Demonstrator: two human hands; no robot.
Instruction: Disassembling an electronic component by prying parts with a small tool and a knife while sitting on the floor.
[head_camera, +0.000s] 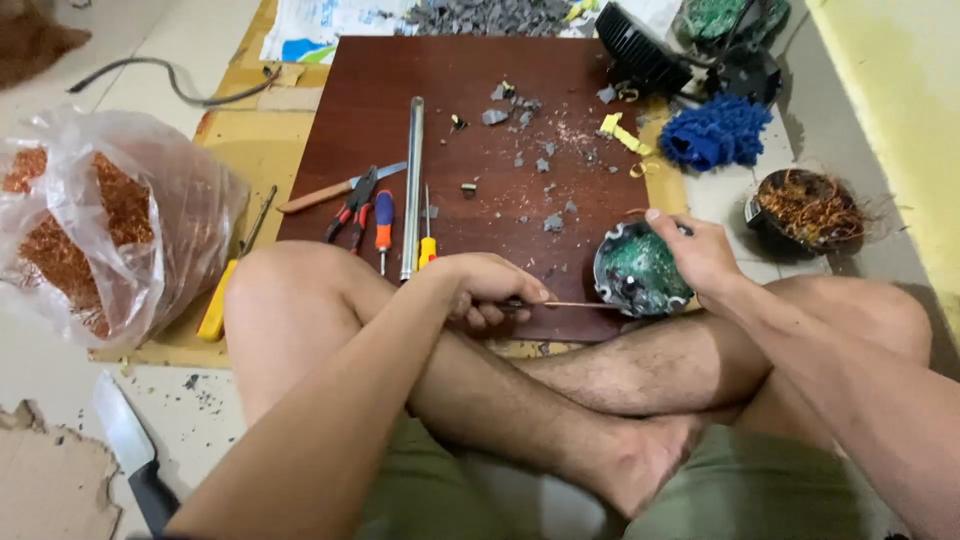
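Taking the dark reddish-brown wooden board (440, 110) as the landmark, the round black-rimmed part with a green circuit board inside (640, 270) sits tilted at the board's near right corner, just above the person's crossed legs. The right hand (700, 255) clasps its far right edge, thumb over the rim and fingers curled behind it. The left hand (490, 290), at the board's near edge, is closed round the handle of a thin metal rod tool (575, 304), whose tip reaches the part's left rim; whether it touches or pries under the edge is hard to tell from here. The part looks rigid and fairly light, its casing hard plastic or metal, while the green board inside is likely brittle and apt to crack or shed chips, so the outer rim is the safest place to grip it. It is dark outside, glossy green within, dotted with small pale components. On the board's near left lie red-handled pliers (352, 205), an orange and blue screwdriver (383, 222), a long grey metal tube (412, 185) and a yellow-handled screwdriver (427, 245). Grey fragments (520, 110) scatter the board's far side. Left of the board sits a clear plastic bag of copper wire (90, 235).
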